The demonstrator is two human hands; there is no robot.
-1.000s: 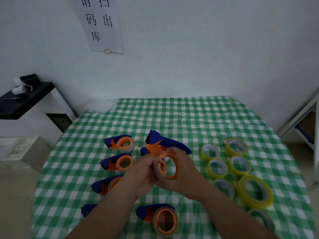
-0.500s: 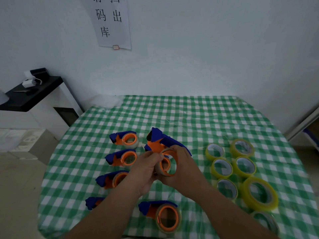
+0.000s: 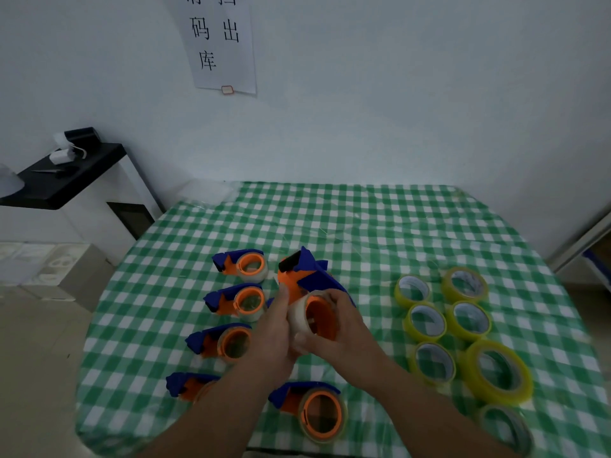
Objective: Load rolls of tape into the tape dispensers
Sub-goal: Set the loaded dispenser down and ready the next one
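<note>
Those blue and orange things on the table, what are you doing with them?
A person holds one blue and orange tape dispenser in both hands, left hand and right hand, fitting a clear tape roll onto its orange wheel. Five loaded dispensers lie on the checked tablecloth. Yellow rolls wait at the right.

Green-checked table (image 3: pixel 380 226) bearing loaded dispensers (image 3: pixel 246 266) and yellow tape rolls (image 3: pixel 426 322)

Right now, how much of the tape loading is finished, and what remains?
Five dispensers lying on the tablecloth already carry rolls. The left hand and right hand grip a sixth dispenser, its clear roll around the orange hub. Seven loose rolls wait at right; no empty dispenser shows.
</note>
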